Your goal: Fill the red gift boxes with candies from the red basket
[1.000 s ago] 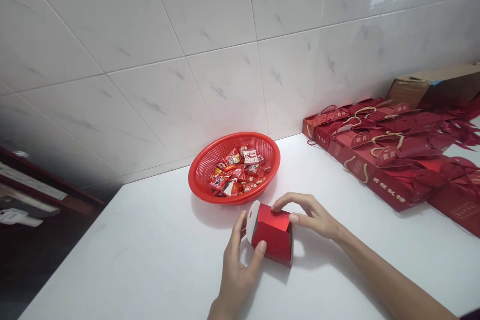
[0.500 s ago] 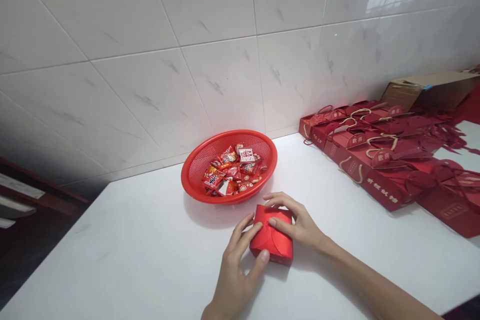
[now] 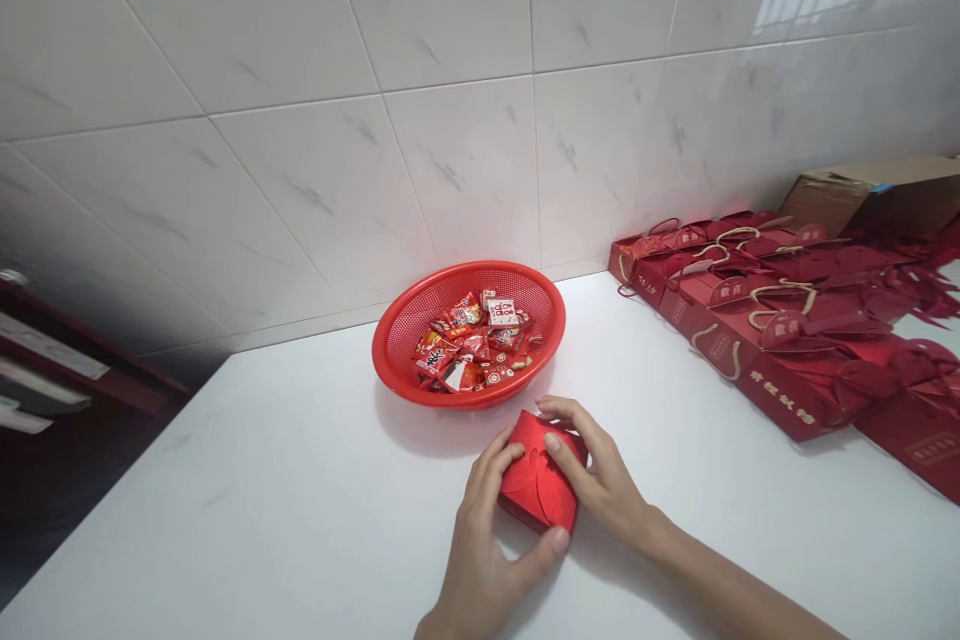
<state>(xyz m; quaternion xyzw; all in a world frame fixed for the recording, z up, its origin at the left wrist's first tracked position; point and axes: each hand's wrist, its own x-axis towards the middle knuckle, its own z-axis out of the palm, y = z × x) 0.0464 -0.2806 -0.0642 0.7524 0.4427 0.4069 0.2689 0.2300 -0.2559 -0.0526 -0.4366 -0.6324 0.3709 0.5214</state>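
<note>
A small red gift box (image 3: pixel 541 492) with curved, overlapping top flaps rests on the white table, held between both hands. My left hand (image 3: pixel 491 540) wraps its left side, fingers along the upper left edge and thumb at the near corner. My right hand (image 3: pixel 600 465) grips the far right side, with the thumb pressing on a top flap. Just beyond the box stands a red plastic colander (image 3: pixel 390 355) holding several wrapped candies (image 3: pixel 472 345).
Rows of red gift bags (image 3: pixel 757 335) with rope handles fill the table's right side, a cardboard box (image 3: pixel 862 195) behind them. A tiled wall (image 3: pixel 465 160) borders the far edge of the white table (image 3: pixel 285 480). Dark shelving (image 3: pixel 82 400) stands at left.
The red box has turned clockwise in my hands, so a corner now points toward me. My left thumb has slid along its near side to that corner. The view has shifted slightly left.
</note>
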